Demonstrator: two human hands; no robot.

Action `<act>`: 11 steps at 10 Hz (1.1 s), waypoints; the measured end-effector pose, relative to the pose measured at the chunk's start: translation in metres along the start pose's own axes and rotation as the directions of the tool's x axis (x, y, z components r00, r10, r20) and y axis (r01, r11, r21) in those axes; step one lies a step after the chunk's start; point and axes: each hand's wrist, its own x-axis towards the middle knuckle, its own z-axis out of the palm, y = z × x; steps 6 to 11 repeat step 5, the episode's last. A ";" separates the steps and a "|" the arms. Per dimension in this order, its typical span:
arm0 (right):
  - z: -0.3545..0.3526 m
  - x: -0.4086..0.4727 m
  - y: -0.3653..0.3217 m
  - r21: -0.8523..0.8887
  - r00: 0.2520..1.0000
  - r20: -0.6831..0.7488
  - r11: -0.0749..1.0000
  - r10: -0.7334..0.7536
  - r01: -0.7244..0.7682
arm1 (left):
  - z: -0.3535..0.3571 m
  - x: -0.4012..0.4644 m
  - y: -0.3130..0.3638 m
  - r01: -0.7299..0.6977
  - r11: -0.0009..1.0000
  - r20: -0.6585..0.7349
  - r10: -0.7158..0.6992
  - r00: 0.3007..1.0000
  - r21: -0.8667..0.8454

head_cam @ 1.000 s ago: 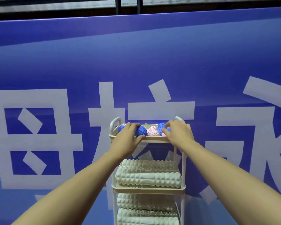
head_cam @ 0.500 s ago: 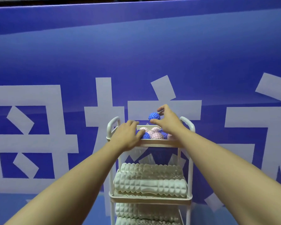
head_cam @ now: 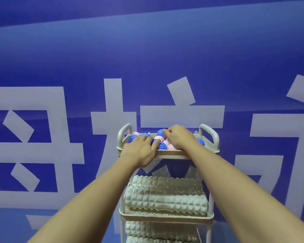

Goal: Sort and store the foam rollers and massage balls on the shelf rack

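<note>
My left hand [head_cam: 140,151] lies flat, fingers spread, over the blue and pink spiky rubber massage balls [head_cam: 162,143] in the top tray of the white plastic shelf rack [head_cam: 209,149]. My right hand [head_cam: 178,137] curls over one blue ball at the back; whether it grips, I cannot tell. Cream ridged foam rollers [head_cam: 165,199] fill the lower tiers. Sorting looks nearly finished; only settling the balls remains.

gym-like venue: printed blue banner [head_cam: 147,58], massage-gear rack [head_cam: 168,152].

One head-worn view looks forward and slightly down, close to the shelf rack [head_cam: 168,152], facing the blue wall [head_cam: 147,50].
</note>
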 end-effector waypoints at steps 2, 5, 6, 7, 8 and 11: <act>-0.005 -0.012 -0.004 0.050 0.932 -0.350 0.992 -0.092 0.116 | 0.000 -0.001 0.000 -0.020 1.000 -0.001 0.020 1.000 0.021; -0.034 -0.057 0.001 -0.131 0.982 -0.035 0.975 -0.183 0.177 | -0.003 -0.019 -0.005 0.004 0.915 -0.189 -0.088 0.978 -0.403; -0.034 -0.057 0.001 -0.131 0.982 -0.035 0.975 -0.183 0.177 | -0.003 -0.019 -0.005 0.004 0.915 -0.189 -0.088 0.978 -0.403; -0.034 -0.057 0.001 -0.131 0.982 -0.035 0.975 -0.183 0.177 | -0.003 -0.019 -0.005 0.004 0.915 -0.189 -0.088 0.978 -0.403; -0.034 -0.057 0.001 -0.131 0.982 -0.035 0.975 -0.183 0.177 | -0.003 -0.019 -0.005 0.004 0.915 -0.189 -0.088 0.978 -0.403; -0.034 -0.057 0.001 -0.131 0.982 -0.035 0.975 -0.183 0.177 | -0.003 -0.019 -0.005 0.004 0.915 -0.189 -0.088 0.978 -0.403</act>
